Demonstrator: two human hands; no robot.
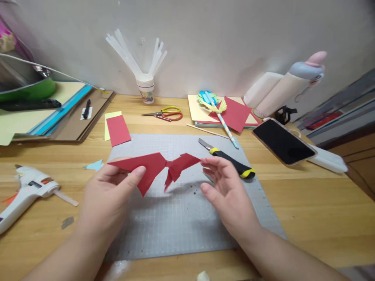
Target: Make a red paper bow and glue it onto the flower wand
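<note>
A folded red paper bow [152, 166] is held above a grey cutting mat [175, 234]. My left hand [109, 195] pinches its larger left wing, thumb in front and fingers behind. The bow narrows at a small band in the middle, and short tails hang below it. Beside the tip of the right wing is my right hand [227, 191], its fingers apart and curved; the fingertips are at or very near that tip. A black and yellow utility knife [231, 160] lies behind my right hand, blade out.
At left lie a white glue gun [32, 191] and a light blue paper scrap [94, 165]. Behind the mat are red paper rectangles [118, 130], scissors [165, 113], a paper cup [145, 89] with glue sticks, and a paper flower [216, 107]. A phone [284, 140] rests at right.
</note>
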